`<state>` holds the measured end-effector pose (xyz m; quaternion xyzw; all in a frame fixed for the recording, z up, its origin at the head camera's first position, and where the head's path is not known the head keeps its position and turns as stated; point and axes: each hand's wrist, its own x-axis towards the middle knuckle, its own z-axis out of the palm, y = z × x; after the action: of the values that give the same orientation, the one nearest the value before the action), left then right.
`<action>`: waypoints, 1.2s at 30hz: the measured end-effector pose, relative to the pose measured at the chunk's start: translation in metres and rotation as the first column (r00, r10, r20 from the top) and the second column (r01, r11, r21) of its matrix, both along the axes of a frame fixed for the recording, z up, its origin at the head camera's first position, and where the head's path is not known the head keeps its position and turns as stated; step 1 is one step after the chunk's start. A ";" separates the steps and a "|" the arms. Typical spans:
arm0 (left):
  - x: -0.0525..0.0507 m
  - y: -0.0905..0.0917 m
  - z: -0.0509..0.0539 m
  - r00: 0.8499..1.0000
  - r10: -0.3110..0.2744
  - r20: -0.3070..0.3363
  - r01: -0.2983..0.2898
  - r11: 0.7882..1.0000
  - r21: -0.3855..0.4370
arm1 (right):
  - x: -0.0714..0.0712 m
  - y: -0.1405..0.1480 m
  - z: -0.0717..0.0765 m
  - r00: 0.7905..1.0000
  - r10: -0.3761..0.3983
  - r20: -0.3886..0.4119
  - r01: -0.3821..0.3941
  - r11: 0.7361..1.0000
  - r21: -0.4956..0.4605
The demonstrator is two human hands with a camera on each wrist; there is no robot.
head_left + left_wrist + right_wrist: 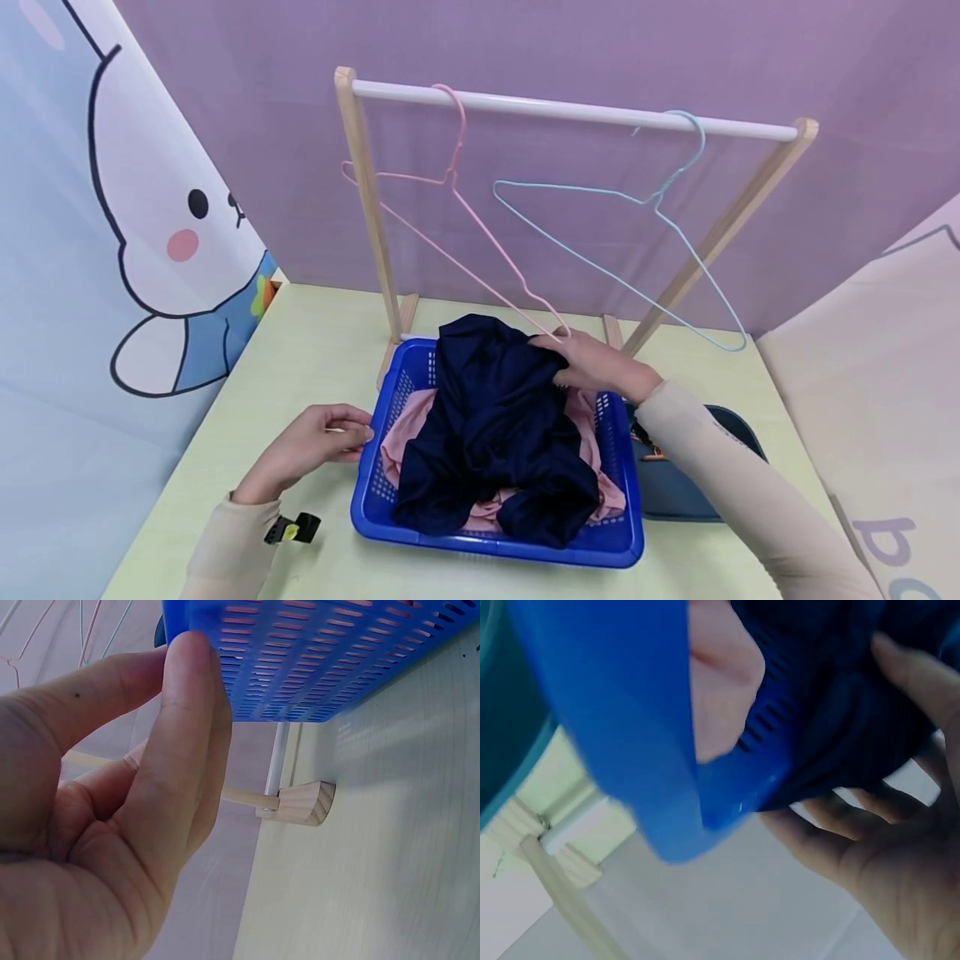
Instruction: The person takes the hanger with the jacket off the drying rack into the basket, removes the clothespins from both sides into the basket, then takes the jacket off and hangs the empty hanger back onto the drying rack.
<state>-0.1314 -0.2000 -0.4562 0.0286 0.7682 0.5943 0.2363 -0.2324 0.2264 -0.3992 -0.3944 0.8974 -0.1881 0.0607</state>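
Observation:
A blue plastic basket stands on the table, holding a navy garment heaped over pink cloth. My left hand pinches the basket's left rim between thumb and fingers, as the left wrist view shows at the slotted basket wall. At the far right of the basket, my right hand grips the navy garment's upper edge. In the right wrist view the thumb lies on one side of the navy cloth and the fingers curl under the other.
Behind the basket rises a wooden rack with a white rail. A pink hanger hangs from it, its lower corner near my right hand, and a light blue hanger hangs further right. Beside the basket sits a dark teal container, partly under my right forearm.

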 end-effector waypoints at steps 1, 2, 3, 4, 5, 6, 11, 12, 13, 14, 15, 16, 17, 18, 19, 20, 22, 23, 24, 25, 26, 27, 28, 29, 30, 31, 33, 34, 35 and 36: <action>0.000 0.000 0.000 1.000 0.001 0.000 -0.001 1.000 -0.002 | -0.001 -0.001 -0.002 0.999 0.013 -0.036 -0.014 0.999 -0.033; 0.000 0.001 0.000 1.000 0.000 -0.002 0.000 1.000 -0.002 | -0.001 -0.001 -0.004 0.997 0.023 -0.071 -0.027 0.998 -0.058; 0.000 0.001 0.000 1.000 0.001 0.000 -0.001 1.000 -0.005 | 0.000 -0.003 -0.004 0.995 0.028 -0.101 -0.037 0.996 -0.084; -0.001 0.001 0.000 1.000 0.001 -0.001 -0.001 1.000 -0.006 | 0.000 -0.004 -0.004 0.992 0.031 -0.123 -0.044 0.994 -0.104; -0.001 0.001 0.000 1.000 0.003 0.001 -0.003 1.000 -0.005 | 0.002 -0.005 -0.004 0.990 0.030 -0.141 -0.047 0.992 -0.120; -0.001 0.001 0.000 1.000 0.003 0.001 -0.003 1.000 -0.006 | 0.003 -0.006 -0.002 0.988 0.030 -0.150 -0.050 0.989 -0.137; -0.001 0.002 -0.001 1.000 0.002 0.002 -0.002 1.000 -0.009 | 0.021 -0.016 0.007 0.982 0.057 -0.178 -0.093 0.975 -0.201; -0.001 0.002 0.000 1.000 0.003 0.003 -0.003 1.000 -0.008 | 0.027 -0.018 0.009 0.982 0.070 -0.175 -0.107 0.972 -0.211; -0.001 0.002 0.000 1.000 0.000 0.002 0.000 1.000 -0.008 | 0.033 -0.020 0.012 0.981 0.084 -0.173 -0.120 0.969 -0.214; -0.001 0.002 0.000 1.000 -0.001 0.002 0.001 1.000 -0.006 | 0.040 -0.022 0.014 0.979 0.102 -0.174 -0.138 0.968 -0.209; 0.000 0.002 0.000 1.000 -0.004 -0.001 0.004 1.000 -0.004 | 0.047 -0.024 0.017 0.978 0.120 -0.171 -0.153 0.968 -0.197; 0.000 0.002 0.000 1.000 0.001 0.002 -0.001 1.000 -0.003 | 0.055 -0.026 0.019 0.976 0.138 -0.167 -0.167 0.971 -0.173; 0.000 0.002 0.001 1.000 -0.004 -0.004 0.004 1.000 0.000 | 0.062 -0.029 0.022 0.973 0.163 -0.163 -0.187 0.972 -0.144; 0.000 0.002 0.001 1.000 -0.003 -0.005 0.003 1.000 0.002 | 0.069 -0.031 0.024 0.967 0.189 -0.170 -0.207 0.973 -0.099; 0.000 0.001 0.001 1.000 -0.007 -0.009 0.007 1.000 0.003 | 0.075 -0.033 0.025 0.962 0.215 -0.170 -0.226 0.973 -0.048; 0.001 0.001 0.001 1.000 -0.006 -0.009 0.006 1.000 0.005 | 0.082 -0.035 0.026 0.954 0.244 -0.173 -0.248 0.969 0.003; 0.001 0.001 0.001 1.000 -0.011 -0.011 0.011 1.000 0.008 | 0.092 -0.040 0.026 0.945 0.293 -0.147 -0.282 0.955 0.092; 0.001 0.001 0.001 1.000 -0.013 -0.011 0.013 1.000 0.009 | 0.095 -0.042 0.026 0.940 0.315 -0.130 -0.300 0.945 0.128; 0.001 0.000 0.001 1.000 -0.010 -0.007 0.010 1.000 0.009 | 0.098 -0.045 0.024 0.937 0.332 -0.110 -0.312 0.936 0.164; 0.001 0.000 0.001 1.000 -0.012 -0.008 0.012 1.000 0.009 | 0.101 -0.048 0.022 0.934 0.345 -0.089 -0.323 0.925 0.199; 0.001 0.000 0.001 1.000 -0.010 -0.007 0.010 1.000 0.008 | 0.102 -0.051 0.019 0.929 0.361 -0.077 -0.334 0.912 0.239; 0.001 -0.001 0.001 1.000 -0.012 -0.009 0.012 1.000 0.006 | 0.103 -0.055 0.016 0.926 0.373 -0.059 -0.344 0.896 0.281; 0.001 -0.001 0.001 1.000 -0.011 -0.010 0.012 1.000 0.005 | 0.104 -0.059 0.012 0.919 0.391 -0.056 -0.353 0.876 0.329; 0.001 -0.001 0.001 1.000 -0.008 -0.010 0.008 1.000 0.003 | 0.105 -0.063 0.008 0.912 0.406 -0.057 -0.358 0.856 0.372; 0.001 -0.001 0.001 1.000 -0.007 -0.011 0.007 1.000 0.001 | 0.105 -0.066 0.005 0.907 0.417 -0.055 -0.359 0.836 0.415; 0.001 -0.001 0.001 1.000 -0.006 -0.012 0.005 1.000 -0.002 | 0.105 -0.070 0.002 0.901 0.430 -0.058 -0.360 0.816 0.453; 0.001 0.000 0.001 1.000 -0.001 -0.010 0.001 1.000 -0.007 | 0.104 -0.076 -0.002 0.897 0.438 -0.054 -0.355 0.789 0.502; 0.002 0.001 0.002 1.000 0.002 -0.009 -0.002 1.000 -0.008 | 0.103 -0.078 -0.002 0.898 0.437 -0.052 -0.350 0.781 0.517; 0.002 0.001 0.002 1.000 0.003 -0.009 -0.003 1.000 -0.009 | 0.103 -0.079 -0.002 0.901 0.431 -0.046 -0.345 0.777 0.526; 0.002 0.002 0.002 1.000 0.005 -0.008 -0.005 1.000 -0.011 | 0.102 -0.080 -0.001 0.904 0.425 -0.037 -0.342 0.774 0.533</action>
<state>-0.1295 -0.1985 -0.4544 0.0279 0.7724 0.5906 0.2318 -0.1302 0.1463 -0.4002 -0.5520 0.8166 0.1062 0.1310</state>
